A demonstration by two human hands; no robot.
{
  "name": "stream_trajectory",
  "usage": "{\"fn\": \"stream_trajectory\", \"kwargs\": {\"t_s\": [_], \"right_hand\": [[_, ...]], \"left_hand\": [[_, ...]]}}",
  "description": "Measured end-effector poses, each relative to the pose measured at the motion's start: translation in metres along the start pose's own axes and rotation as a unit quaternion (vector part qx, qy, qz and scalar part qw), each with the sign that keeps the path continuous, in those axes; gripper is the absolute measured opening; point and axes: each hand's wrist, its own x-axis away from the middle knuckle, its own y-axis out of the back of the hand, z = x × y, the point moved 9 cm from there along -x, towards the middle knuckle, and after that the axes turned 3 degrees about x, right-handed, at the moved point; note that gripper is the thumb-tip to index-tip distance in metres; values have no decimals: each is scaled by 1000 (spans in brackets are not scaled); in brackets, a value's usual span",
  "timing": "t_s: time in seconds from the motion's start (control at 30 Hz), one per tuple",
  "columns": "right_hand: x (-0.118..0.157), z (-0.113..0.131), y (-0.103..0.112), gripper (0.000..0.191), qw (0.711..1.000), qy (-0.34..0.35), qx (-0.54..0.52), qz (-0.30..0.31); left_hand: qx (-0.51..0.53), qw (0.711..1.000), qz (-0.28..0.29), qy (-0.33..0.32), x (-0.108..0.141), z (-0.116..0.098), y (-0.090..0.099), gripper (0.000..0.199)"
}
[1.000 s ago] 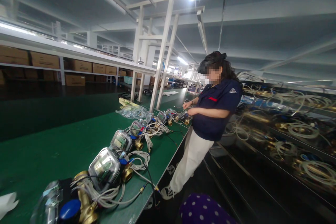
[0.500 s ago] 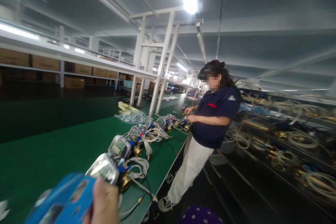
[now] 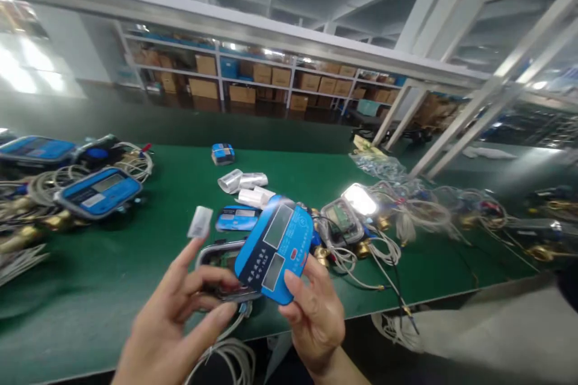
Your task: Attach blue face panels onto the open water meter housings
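Observation:
In my right hand is a blue meter faceplate with two grey rectangular windows and white print, pinched at its lower edge. My left hand is beside it, thumb and fingers apart. A small white label shows at my left index fingertip and seems stuck to it. Below my hands lies an open meter housing, its circuit board partly hidden by my fingers and the faceplate. Just behind are another blue faceplate and several rolls of white labels.
A strapped stack of blue faceplates stands farther back on the green table. Meters with blue faces and coiled cables crowd the left. Open meters with brass fittings line the right. A white frame post rises there.
My view has swung left and down from the co-worker to the table before me. The faceplate is now in front of me, and both my hands have come into view.

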Motion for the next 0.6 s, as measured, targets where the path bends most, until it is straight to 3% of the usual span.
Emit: {"fn": "stream_trajectory", "kwargs": {"t_s": [0.07,0.17,0.23,0.3,0.37,0.43,0.5,0.6], "right_hand": [[8,0,-7,39,1000,-12,16,9],[14,-6,-13,41,998,-44,-13,42],[14,-19,-15,44,988,-113,-81,59],[15,-45,-16,49,952,-247,-177,43],[20,-71,-17,52,888,-384,-252,13],[21,-88,-16,45,849,-457,-265,9],[16,-97,-12,32,857,-463,-221,41],[9,-100,-4,26,894,-415,-134,105]], "left_hand": [[50,999,4,3,-8,-1,-10,82],[95,995,-35,-10,-17,-5,-16,84],[99,994,-49,-9,-18,-5,-16,86],[98,995,-31,-4,-17,-4,-17,89],[91,996,-5,7,-17,-1,-16,89],[82,996,18,19,-18,3,-15,85],[74,996,35,30,-20,6,-14,82],[63,996,57,40,-24,10,-14,81]]}}
